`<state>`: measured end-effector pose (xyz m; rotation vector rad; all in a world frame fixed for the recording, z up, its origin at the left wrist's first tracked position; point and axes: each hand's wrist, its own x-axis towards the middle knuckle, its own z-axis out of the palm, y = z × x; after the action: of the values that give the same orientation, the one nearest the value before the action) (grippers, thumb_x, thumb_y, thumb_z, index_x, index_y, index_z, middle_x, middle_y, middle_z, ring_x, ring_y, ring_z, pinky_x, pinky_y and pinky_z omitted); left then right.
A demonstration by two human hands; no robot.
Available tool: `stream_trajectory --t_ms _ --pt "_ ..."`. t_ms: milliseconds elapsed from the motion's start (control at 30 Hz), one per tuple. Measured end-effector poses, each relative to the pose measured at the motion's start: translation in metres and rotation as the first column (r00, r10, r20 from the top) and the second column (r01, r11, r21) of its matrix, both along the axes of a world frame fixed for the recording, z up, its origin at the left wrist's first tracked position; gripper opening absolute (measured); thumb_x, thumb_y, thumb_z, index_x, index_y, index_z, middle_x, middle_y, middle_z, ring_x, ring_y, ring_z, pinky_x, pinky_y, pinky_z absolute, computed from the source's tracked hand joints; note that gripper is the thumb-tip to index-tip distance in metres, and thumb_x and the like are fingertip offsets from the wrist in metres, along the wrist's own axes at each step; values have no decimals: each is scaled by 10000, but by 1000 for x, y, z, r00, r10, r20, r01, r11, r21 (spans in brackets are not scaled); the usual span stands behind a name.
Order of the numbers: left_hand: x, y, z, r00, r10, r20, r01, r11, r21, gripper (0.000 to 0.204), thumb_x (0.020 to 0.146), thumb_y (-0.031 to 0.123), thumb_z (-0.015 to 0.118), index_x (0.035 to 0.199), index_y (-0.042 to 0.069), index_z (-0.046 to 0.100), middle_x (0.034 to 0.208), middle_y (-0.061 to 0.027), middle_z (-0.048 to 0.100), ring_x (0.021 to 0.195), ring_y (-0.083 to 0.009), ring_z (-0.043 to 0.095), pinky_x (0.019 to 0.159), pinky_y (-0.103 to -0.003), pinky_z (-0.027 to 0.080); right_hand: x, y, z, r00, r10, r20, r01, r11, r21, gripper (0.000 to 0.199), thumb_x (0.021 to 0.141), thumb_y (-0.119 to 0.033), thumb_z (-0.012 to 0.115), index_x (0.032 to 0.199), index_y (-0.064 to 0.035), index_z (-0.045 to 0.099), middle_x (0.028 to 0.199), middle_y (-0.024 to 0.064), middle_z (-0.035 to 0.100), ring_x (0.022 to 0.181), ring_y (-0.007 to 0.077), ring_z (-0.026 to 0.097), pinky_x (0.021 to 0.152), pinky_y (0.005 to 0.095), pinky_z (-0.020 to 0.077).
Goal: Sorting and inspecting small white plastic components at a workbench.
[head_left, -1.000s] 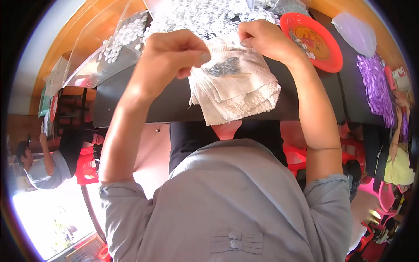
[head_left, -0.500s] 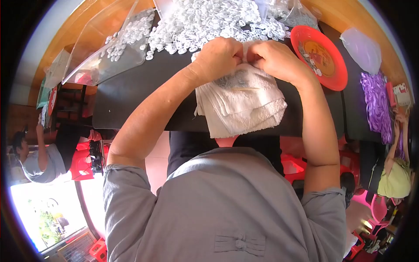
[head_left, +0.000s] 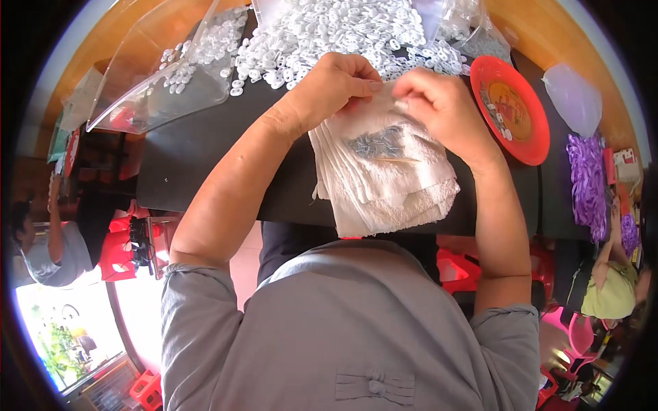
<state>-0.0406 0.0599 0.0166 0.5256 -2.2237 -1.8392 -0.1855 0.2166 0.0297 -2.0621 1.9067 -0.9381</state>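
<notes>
A folded whitish towel [head_left: 394, 195] lies at the near edge of the black table, with a small heap of thin, grey metal pieces [head_left: 375, 144] on it. Over the towel's far end, my left hand [head_left: 336, 88] has thumb and fingertips pinched together; whatever sits between them is too small to make out. My right hand [head_left: 442, 109] hovers just to its right, fingers curled in toward the thumb above the heap, their tips partly hidden. Beyond both hands spreads a big pile of small white oval plastic pieces with holes [head_left: 329, 38].
A clear plastic bin [head_left: 147, 103] tips toward the table at far left, white pieces inside. On the right are a red plate [head_left: 531, 137] with a few small pieces, a pale bag [head_left: 574, 99] and purple ribbons [head_left: 587, 185]. Other people sit left [head_left: 58, 250] and right [head_left: 610, 284].
My hands have drawn apart, the right one moving right and slightly nearer. More of the metal heap on the towel now shows. The whole view has shifted a little.
</notes>
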Motion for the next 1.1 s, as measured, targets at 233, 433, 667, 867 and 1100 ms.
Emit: stream_trajectory --t_ms 233,433,667,867,1100 --pt "3 6 5 997 -80 -14 81 977 199 156 892 142 616 917 -11 630 699 -17 572 544 -74 496 444 -223 357 1 -7 -5 991 -42 125 74 963 -259 106 817 71 601 908 16 594 797 34 619 742 106 598 680 241 479" --pt "3 4 6 995 -98 -15 98 953 285 147 894 145 614 886 -1 621 701 -18 575 539 -70 499 435 -216 354 -2 -5 -4 985 -28 167 60 980 -190 86 831 46 624 910 21 600 789 24 613 739 92 574 672 227 459" --pt "7 2 9 989 -137 59 136 991 6 165 889 151 604 838 -2 639 662 -11 570 505 -67 488 423 -216 354 -6 -2 -2 943 -97 317 126 989 -73 62 843 33 628 897 15 605 800 -2 620 746 60 554 671 216 449" --pt "5 4 10 996 -85 -4 81 935 344 169 871 146 628 827 -16 650 664 -35 582 507 -84 498 444 -208 374 8 -2 -1 959 -57 278 92 989 -115 61 827 47 634 871 19 602 790 12 618 750 73 568 690 222 459" --pt "3 5 6 998 -65 26 48 911 410 164 874 132 623 824 -22 649 667 -50 583 514 -92 500 461 -208 383 11 -2 -4 950 -77 302 118 986 -118 57 828 57 633 858 20 602 800 7 615 762 69 569 703 222 462"
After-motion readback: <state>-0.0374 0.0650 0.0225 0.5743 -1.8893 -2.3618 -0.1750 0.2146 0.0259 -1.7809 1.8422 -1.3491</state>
